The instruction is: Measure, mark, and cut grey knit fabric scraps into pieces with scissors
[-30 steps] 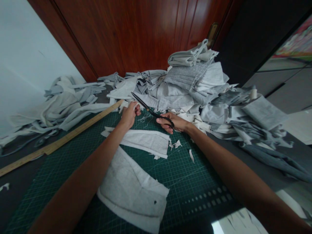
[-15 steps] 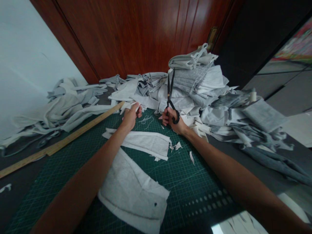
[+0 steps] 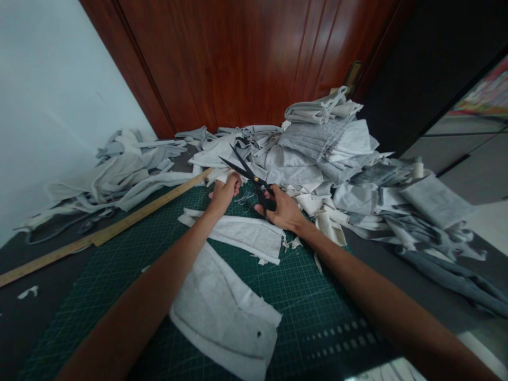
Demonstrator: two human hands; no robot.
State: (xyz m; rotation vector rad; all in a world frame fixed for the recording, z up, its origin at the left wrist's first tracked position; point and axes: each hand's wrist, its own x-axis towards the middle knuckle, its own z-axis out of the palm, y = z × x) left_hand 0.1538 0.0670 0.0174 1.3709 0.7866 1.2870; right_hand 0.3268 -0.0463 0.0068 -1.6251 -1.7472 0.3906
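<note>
Black scissors (image 3: 257, 181) are in my right hand (image 3: 283, 209), their handles gripped and their blades spread apart. The blades point up and left, above my left hand (image 3: 228, 191). My left hand is closed on a small piece of pale fabric (image 3: 219, 174), partly hidden by the fingers. Below the hands a narrow grey-white fabric piece (image 3: 250, 236) lies on the green cutting mat (image 3: 313, 301). A larger grey-white fabric piece (image 3: 230, 307) with a small dark hole lies nearer me, partly behind my left forearm. Loose threads (image 3: 246, 198) lie between the hands.
A long wooden ruler (image 3: 146, 208) crosses the left side. Fabric heaps stand at the left (image 3: 115, 164) and right (image 3: 313, 137), with a thread spool (image 3: 418, 168) among the cloth. A wooden door (image 3: 238, 63) rises behind. Small scraps (image 3: 296, 243) lie on the mat.
The scissors have swung from upright to pointing up-left, with their blades spread wider and nearer my left hand. My left hand still holds the fabric. The view has shifted slightly.
</note>
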